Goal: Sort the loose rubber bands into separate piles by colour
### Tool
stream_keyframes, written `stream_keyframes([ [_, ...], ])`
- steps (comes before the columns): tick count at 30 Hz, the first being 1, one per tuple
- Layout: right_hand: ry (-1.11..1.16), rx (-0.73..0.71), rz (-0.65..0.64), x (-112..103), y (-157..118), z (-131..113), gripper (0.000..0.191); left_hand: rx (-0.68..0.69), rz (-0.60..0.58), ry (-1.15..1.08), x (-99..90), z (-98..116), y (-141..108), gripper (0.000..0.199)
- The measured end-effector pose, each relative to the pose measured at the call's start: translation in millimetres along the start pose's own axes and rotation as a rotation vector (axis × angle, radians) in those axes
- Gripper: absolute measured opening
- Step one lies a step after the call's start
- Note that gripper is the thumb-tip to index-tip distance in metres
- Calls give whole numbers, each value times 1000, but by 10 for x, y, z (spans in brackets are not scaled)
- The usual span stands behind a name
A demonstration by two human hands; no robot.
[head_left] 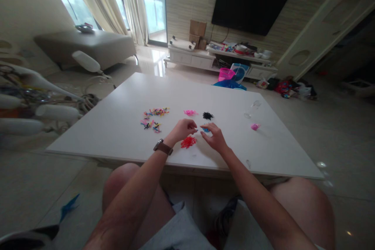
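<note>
Over the white table (117, 133), my left hand (185, 128) has its fingers curled into a pinch, with a small blue piece (197, 130) at the fingertips, too small to make out fully. My right hand (215, 137) is open, thumb and forefinger apart, beside a blue pile (206, 129) that its fingers partly cover. Just below my left hand lies a pile of red bands (188, 142). Beyond the hands are a pink pile (190, 113) and a black pile (208, 115). Mixed-colour bands (158, 112) lie in loose clusters to the left.
On the right of the table stand a clear glass-like object (252, 109) and a pink item (255, 127). A small clear piece (248, 163) lies near the front edge. Past the far edge are a pink basket (226, 74) and a low white cabinet (190, 58).
</note>
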State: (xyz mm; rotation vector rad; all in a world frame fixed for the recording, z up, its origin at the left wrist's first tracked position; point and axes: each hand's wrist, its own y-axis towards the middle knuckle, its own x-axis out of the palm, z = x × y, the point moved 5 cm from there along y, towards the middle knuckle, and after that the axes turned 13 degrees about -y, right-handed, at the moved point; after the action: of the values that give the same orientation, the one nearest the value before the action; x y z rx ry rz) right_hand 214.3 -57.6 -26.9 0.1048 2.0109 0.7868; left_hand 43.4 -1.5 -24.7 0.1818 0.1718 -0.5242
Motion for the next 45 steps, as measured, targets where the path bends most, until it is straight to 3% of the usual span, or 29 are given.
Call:
stream_keyframes([
  [4,50,8,9,121,-161,-160,14,-5,-32,-34,49,-35,-20,11],
  [10,39,50,31,86,-202,-8,12,-17,-90,-23,105,-19,-60,9],
  [12,5,133,87,15,-222,139,11,-20,-63,13,67,-5,-54,8],
  [15,-41,383,236,-68,-303,441,12,-22,-4,29,-27,-1,-33,11],
  [18,-16,527,274,-21,-360,650,17,-16,80,19,-150,-5,-15,9],
  [23,-63,543,273,78,-317,731,19,-17,302,2,-493,13,-44,10],
  [29,-177,619,228,139,-316,766,21,0,730,27,-1244,35,-289,20],
  [32,-190,624,190,160,-345,765,19,-87,840,92,-1555,-30,-450,26],
  [37,-172,618,195,127,-380,745,16,-314,755,315,-1702,-153,-596,27],
  [45,-164,631,262,52,-390,726,10,-387,580,434,-1646,-316,-630,25],
])
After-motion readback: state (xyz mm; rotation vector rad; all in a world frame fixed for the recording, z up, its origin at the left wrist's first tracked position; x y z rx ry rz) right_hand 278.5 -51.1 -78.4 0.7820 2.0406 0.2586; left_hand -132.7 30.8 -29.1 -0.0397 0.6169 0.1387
